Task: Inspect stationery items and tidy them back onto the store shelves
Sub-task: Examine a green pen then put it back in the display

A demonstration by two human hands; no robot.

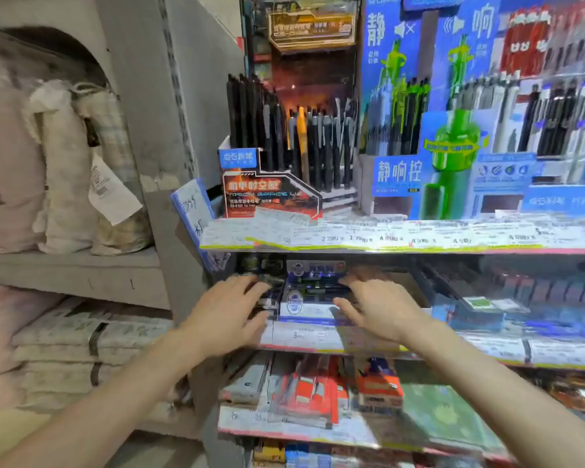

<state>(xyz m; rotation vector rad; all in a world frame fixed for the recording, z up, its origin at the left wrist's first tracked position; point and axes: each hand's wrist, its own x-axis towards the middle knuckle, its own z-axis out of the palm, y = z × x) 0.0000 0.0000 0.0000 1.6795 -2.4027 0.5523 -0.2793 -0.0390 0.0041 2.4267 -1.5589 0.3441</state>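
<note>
A blue-and-white pen display box (pixel 313 298) sits upright on the middle shelf (pixel 453 346), front edge facing outward.

Left of the stationery racks, a grey shelving unit (pixel 81 265) holds soft goods: pale cloth bags (pixel 65 170) stand upright on its upper shelf, one carrying a white paper tag (pixel 110 190). A pink cushion (pixel 7 163) sits just beside them at the far left. Folded, banded towels (pixel 81 336) lie stacked on the shelf below, next to more pink fabric (pixel 4 319).
</note>
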